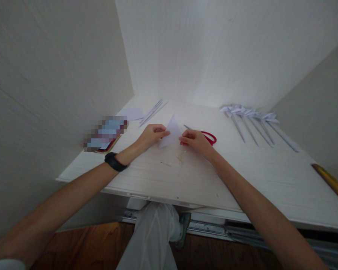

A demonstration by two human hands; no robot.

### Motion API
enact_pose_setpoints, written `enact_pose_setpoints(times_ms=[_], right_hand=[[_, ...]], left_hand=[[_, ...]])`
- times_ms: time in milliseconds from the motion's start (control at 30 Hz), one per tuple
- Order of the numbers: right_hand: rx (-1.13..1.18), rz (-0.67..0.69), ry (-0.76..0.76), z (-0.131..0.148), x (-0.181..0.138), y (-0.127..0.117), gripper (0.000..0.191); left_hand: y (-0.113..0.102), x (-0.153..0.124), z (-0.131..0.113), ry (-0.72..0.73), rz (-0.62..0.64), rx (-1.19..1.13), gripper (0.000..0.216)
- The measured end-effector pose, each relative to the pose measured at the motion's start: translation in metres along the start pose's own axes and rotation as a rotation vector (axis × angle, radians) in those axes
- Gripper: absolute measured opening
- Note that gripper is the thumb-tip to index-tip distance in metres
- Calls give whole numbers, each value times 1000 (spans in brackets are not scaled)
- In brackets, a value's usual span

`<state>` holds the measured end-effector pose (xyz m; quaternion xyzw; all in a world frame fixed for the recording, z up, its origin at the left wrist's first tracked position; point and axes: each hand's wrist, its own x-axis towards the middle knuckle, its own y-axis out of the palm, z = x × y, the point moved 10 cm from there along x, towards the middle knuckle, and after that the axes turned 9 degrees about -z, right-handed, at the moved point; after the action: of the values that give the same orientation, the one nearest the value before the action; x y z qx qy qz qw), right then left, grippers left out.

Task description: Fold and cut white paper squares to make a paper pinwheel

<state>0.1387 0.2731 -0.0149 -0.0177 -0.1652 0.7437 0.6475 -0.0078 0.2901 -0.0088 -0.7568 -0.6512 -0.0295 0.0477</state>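
A white piece of paper folded to a triangle (pixel 171 132) is held just above the white tabletop, its tip pointing away from me. My left hand (pixel 154 135) pinches its left edge between thumb and fingers. At the right edge, the closed fingertips of my right hand (pixel 195 141) grip the same paper. Beneath and beyond the right hand lies a pair of scissors with red handles (pixel 212 138), partly covered by that hand. Several small thin scraps (pixel 180 157) lie on the table in front of the paper.
Several paper pinwheels on sticks (pixel 250 114) lie at the back right. Rolled paper sticks (pixel 153 111) and a flat paper sheet (pixel 132 113) are at the back left, near a blurred phone-like object (pixel 108 133). A yellow object (pixel 331 183) sits at the right edge. Walls enclose three sides.
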Motion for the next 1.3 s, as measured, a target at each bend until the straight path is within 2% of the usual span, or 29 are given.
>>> enact_pose_setpoints(times_ms=[267,500,833,1000,1300], right_hand=[[56,37,49,8,9,4,29],[43,11,33,3,5,5,23],[-15,0,-24,10,0,5,20],[-26,20,-36,8,-1,9,19],[-15,67,-58,9,-2,13,21]], left_hand=[[-5,2,-7,59,-31,-14,18],[-6,0,-6,34,-58,-43,19],[-12,1,-6,23,-116,-84,19],[-13,1,0,-16,-111,-111,27],[-16,2,-5,12,-138,-105,23]])
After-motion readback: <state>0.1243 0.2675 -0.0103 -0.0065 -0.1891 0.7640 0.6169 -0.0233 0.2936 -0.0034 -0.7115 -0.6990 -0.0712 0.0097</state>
